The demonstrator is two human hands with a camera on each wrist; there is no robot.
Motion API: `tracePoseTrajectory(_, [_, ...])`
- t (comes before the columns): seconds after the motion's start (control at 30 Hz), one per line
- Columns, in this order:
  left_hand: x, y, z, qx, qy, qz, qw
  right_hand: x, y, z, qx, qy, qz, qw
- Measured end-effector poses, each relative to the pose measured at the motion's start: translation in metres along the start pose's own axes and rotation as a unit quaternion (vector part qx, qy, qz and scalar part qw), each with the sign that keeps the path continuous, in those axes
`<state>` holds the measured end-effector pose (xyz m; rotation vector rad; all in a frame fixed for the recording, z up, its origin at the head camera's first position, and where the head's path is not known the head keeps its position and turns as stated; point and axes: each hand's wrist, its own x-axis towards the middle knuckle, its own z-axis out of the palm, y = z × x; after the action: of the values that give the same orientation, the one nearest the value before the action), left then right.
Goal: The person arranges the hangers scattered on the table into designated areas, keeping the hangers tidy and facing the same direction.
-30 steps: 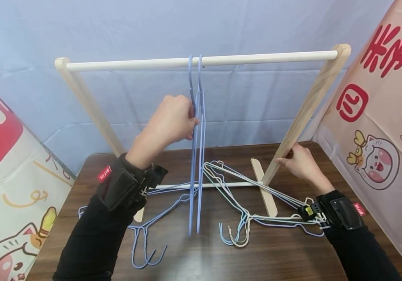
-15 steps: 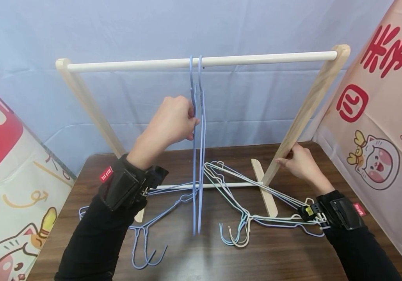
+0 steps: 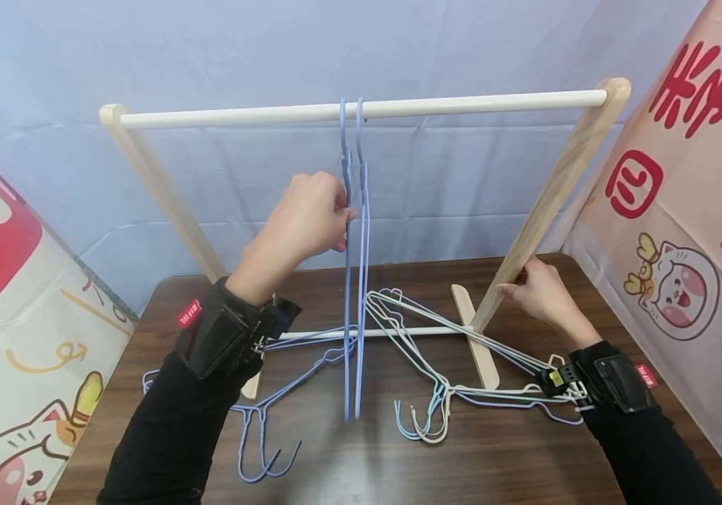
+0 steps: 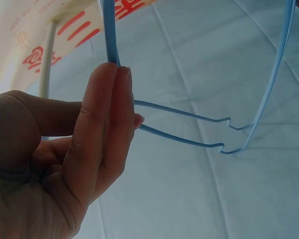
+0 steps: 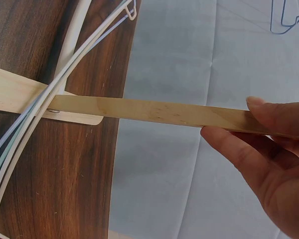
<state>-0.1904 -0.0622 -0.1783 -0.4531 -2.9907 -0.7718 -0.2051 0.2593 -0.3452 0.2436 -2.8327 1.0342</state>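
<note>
Two blue wire hangers hang side by side from the white rod (image 3: pixel 241 117) of a small wooden clothes rack. My left hand (image 3: pixel 313 214) pinches the left hanger (image 3: pixel 347 315) just below its hook. Close by on the right hangs the other blue hanger (image 3: pixel 361 315). In the left wrist view, thumb and fingers hold the blue wire, and the notched hanger shoulders (image 4: pixel 184 137) stretch beyond them. My right hand (image 3: pixel 540 294) grips the rack's right upright (image 3: pixel 553 182), low down near the table. The right wrist view has that wooden upright (image 5: pixel 159 112) between thumb and fingers.
White, mint and blue hangers (image 3: pixel 420 365) lie piled on the dark wooden table (image 3: pixel 361 463), over the rack's right foot (image 3: pixel 482 361). More blue hangers (image 3: pixel 301 379) lie at the left, partly under my left arm. Printed cloths (image 3: pixel 670 196) stand at both sides.
The lower end of the hanger in my left hand has swung slightly right, narrowing the gap to the other hanging one. My right hand stays on the upright.
</note>
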Motion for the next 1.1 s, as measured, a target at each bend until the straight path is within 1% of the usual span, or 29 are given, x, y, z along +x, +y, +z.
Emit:
tracePoseTrajectory(0.27, [-0.001, -0.003, -0.002, -0.005, -0.008, -0.008, 0.9999, 0.001, 0.001, -0.001, -0.004, -0.002, 0.004, 1.0])
tracePoseTrajectory(0.53, [-0.002, -0.01, -0.002, -0.004, -0.024, -0.014, 0.9996, 0.001, 0.001, -0.001, 0.0, -0.004, 0.007, 1.0])
tracePoseTrajectory(0.67, [-0.002, -0.015, 0.0, -0.004, -0.029, -0.015, 0.9995, 0.001, 0.001, -0.001, 0.001, -0.005, 0.01, 0.9999])
tracePoseTrajectory(0.87, [-0.002, -0.028, 0.007, -0.004, -0.034, -0.017, 0.9993, 0.001, 0.0, -0.001, -0.005, -0.003, 0.007, 1.0])
tracePoseTrajectory(1.1, [-0.003, -0.04, 0.015, 0.004, -0.039, -0.025, 0.9989, 0.001, -0.001, 0.0, 0.006, -0.005, 0.003, 1.0])
